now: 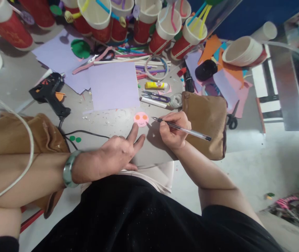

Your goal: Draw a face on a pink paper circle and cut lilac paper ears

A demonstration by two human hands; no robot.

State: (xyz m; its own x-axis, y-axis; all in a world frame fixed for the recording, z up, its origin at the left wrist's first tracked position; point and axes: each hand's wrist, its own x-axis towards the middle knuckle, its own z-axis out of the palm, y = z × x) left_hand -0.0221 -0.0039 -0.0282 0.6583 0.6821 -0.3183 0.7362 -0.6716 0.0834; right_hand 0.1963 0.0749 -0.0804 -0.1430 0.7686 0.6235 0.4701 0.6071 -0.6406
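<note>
A small pink paper circle [141, 122] lies flat near the table's front edge, with two orange dots and a drawn smile on it. One fingertip of my left hand [115, 150] rests at its lower edge; the other fingers are spread apart and hold nothing. To the right, my right hand [174, 129] grips a clear-barrelled pen [195, 133] with a black end. The pen's tip sits just right of the circle, apart from it. Above the circle lies a sheet of lilac paper [115, 87].
A black glue gun [51, 94] and its cord lie left. Scissors [156, 96], a yellow glue stick [155, 85] and a white tape roll [175, 100] lie beyond my right hand. Red cups [162, 33] with pipe cleaners line the back. A brown cloth piece [206, 122] drapes the right edge.
</note>
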